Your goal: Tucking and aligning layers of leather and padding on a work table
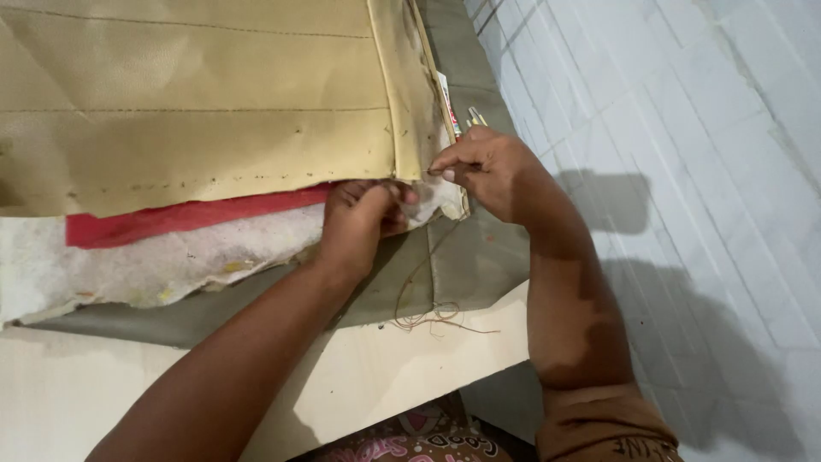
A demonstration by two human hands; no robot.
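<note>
Gripping the soft, limp edge of the tan stitched vinyl cover (197, 128), the left hand (363, 218) is clenched; the right hand (483, 167) pinches thin brown thread (423, 312), likely light and pliable.

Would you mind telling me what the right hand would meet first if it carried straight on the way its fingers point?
Probably the left hand, just beyond the right hand along the tan cover's torn edge; depth is unclear.
</note>
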